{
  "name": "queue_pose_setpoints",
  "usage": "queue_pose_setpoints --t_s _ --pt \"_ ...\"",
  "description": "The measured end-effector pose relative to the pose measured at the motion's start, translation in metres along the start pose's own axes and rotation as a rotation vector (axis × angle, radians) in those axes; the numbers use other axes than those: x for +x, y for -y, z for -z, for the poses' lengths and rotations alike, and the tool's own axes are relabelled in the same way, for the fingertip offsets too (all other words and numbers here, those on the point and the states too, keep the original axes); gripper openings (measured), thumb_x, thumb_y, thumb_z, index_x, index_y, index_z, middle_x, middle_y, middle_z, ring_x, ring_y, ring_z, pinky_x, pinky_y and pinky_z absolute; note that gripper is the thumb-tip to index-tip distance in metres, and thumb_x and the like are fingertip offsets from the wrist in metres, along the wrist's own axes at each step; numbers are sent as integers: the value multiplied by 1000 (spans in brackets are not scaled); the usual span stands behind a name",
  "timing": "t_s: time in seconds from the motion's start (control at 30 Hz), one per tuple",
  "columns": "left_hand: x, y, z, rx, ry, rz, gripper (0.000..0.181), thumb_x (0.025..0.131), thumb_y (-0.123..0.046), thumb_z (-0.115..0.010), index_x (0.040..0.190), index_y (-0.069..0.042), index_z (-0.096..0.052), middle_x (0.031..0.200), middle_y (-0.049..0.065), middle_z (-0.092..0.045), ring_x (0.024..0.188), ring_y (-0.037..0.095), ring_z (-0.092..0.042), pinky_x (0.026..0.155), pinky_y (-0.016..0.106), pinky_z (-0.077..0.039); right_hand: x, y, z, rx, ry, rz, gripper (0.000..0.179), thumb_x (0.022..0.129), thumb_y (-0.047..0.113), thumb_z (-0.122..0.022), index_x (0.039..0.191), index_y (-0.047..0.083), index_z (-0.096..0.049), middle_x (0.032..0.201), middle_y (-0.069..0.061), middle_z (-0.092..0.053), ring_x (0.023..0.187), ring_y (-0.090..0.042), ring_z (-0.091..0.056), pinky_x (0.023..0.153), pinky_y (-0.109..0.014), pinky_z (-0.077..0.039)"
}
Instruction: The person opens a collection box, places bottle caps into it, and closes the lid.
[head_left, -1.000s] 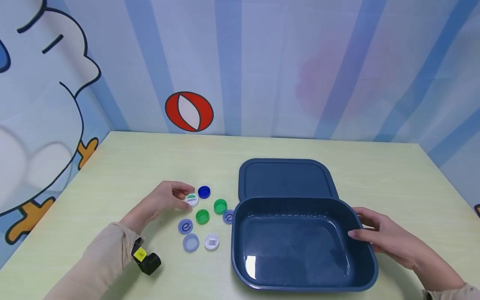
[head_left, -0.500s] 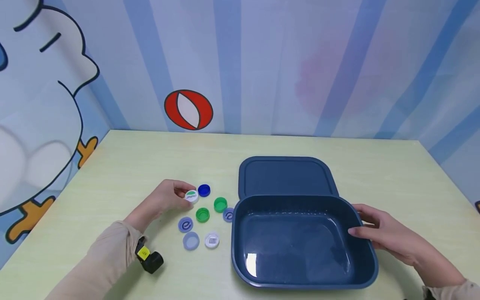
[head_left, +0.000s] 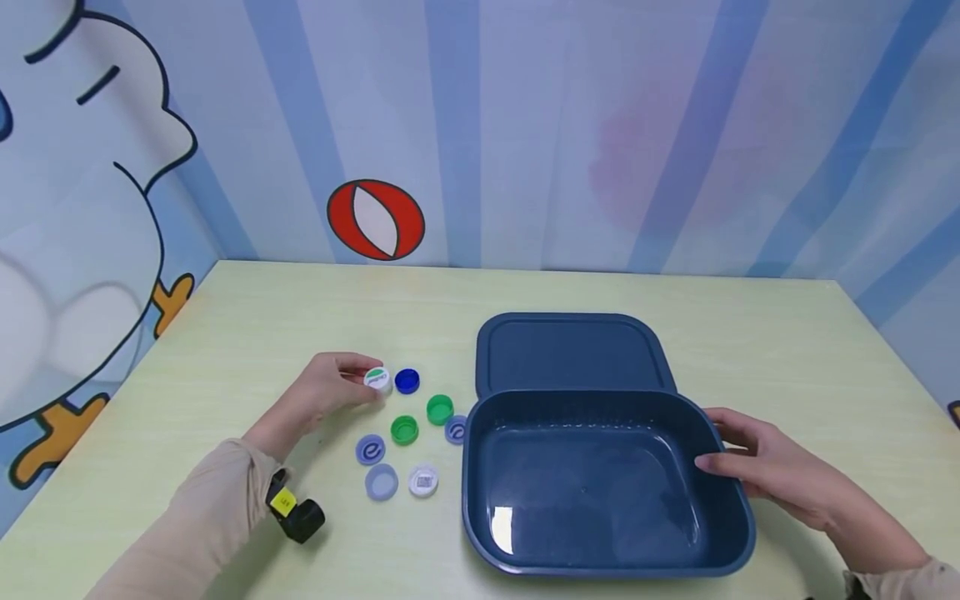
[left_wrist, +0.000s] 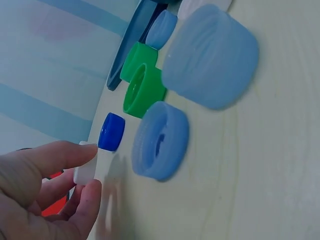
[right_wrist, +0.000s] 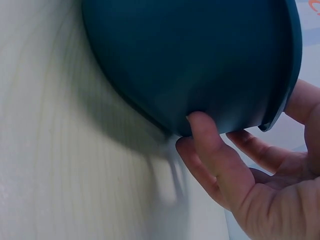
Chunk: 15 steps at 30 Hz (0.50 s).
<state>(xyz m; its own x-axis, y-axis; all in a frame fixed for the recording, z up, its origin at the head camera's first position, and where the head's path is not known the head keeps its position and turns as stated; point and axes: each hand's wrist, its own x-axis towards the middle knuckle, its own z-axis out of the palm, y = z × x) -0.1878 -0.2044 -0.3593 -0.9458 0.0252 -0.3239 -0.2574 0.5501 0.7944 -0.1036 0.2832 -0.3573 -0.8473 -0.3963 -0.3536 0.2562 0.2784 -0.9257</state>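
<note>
Left of centre in the head view, the left hand (head_left: 326, 387) pinches a white cap (head_left: 377, 380) with a green mark on top between thumb and fingers; the left wrist view shows that grip at lower left. Whether the white cap is off the table (head_left: 337, 308) I cannot tell. The chief risk is a slip: only the smooth rim is held, so a loosened thumb could let it drop or flip over. A blue cap (head_left: 407, 381) sits just beside it to the right, and a sideways drift of the fingers could knock that away. Lower in the frame lies a lilac cap (head_left: 371, 449), 1 of 2, which a low sweep of the wrist camera (head_left: 300, 518) could scatter.

At lower right, the right hand (head_left: 787, 471) clasps the right wall of a dark blue bin (head_left: 585, 500), thumb over the rim. A push leftward there might shove the other lilac cap (head_left: 456, 430), partly hidden by the bin's left rim. The bin also overlaps the lid (head_left: 573, 354) in the picture; I cannot tell whether it rests on it, but if so, a careless press could make it rock
</note>
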Motion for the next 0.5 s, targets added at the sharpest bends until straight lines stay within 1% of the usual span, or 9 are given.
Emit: queue_pose_setpoints --t_s 0.13,0.27,0.5 --pt "-1 -5 0 -8 -5 -19 48 78 -6 -73 123 -5 -59 110 12 -56 97 24 -50 81 30 -44 0 0 0 -6 -5 -2 56 94 12 -53 139 -5 -26 126 -15 -44 99 -24 -60 77 -46 -52" --pt "-4 -12 -2 -17 9 -49 48 77 -5 -74 123 -4 -59 110 12 -56 97 24 -50 80 29 -44 0 -1 0 -5 -7 -3 57 94 12 -53 139 -6 -25 127 -16 -43 99 -23 -60 77 -46 -52" --pt "-8 -29 -12 -4 39 -75 47 77 -4 -74 122 -6 -61 107 11 -56 97 24 -49 77 28 -44 0 -1 0 -11 -15 2 57 93 11 -54 140 -5 -25 131 -20 -39 101 -24 -59 77 -46 -52"
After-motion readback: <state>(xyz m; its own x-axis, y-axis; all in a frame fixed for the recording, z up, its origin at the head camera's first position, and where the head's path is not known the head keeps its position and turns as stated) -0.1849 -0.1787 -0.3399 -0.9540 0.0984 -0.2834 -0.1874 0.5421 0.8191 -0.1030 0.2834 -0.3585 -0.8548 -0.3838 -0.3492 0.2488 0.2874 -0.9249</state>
